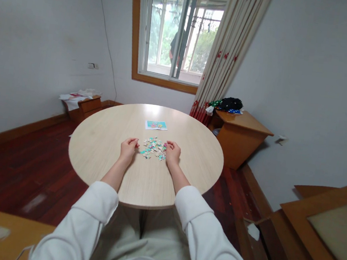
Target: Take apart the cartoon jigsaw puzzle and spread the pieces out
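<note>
A loose pile of jigsaw puzzle pieces (154, 148), some turquoise and some pale side up, lies on the round table (95, 145). At its left edge, my left hand (129, 146) is closed with fingertips pinched; what they hold, if anything, is too small to make out. My right hand (173, 150) pinches at the right edge of the pile, with a pinkish puzzle piece (165, 144) at its fingertips. Beyond the pile lies a small picture sheet (156, 125) with a turquoise print, apart from both hands.
A wooden cabinet (239, 134) carrying dark clothes (231, 104) stands right of the table. Papers (78, 98) lie on a low wooden box at left. Wooden furniture (316, 223) fills the lower right. Through the window, a person (177, 48) is partly visible.
</note>
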Available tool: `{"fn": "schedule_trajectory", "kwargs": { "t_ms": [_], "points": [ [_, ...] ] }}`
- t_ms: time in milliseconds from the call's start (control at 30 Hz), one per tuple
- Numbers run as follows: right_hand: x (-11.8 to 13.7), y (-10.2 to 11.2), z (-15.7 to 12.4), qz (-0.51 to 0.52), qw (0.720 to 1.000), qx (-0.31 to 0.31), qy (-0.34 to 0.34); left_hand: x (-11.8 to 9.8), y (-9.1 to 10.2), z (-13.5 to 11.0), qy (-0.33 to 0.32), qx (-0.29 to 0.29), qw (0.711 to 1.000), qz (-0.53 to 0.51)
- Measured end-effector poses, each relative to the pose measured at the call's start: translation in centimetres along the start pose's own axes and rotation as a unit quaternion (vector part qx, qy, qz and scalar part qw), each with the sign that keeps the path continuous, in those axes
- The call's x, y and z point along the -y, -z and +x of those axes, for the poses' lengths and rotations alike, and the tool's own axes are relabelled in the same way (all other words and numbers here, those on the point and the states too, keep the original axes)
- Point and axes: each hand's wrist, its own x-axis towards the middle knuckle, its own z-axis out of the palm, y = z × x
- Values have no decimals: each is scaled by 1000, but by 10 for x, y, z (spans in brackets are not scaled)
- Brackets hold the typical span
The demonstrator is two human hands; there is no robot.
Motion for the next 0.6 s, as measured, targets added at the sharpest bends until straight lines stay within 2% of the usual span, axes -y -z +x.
{"fn": "schedule_trajectory", "kwargs": {
  "t_ms": [300,600],
  "points": [
    [-4,1,3,-7,1000,-25,4,-4,0,-2,11,1,999,-37],
    [-7,12,10,5,997,-71,-28,-2,0,-1,9,0,999,-32]
  ]
}}
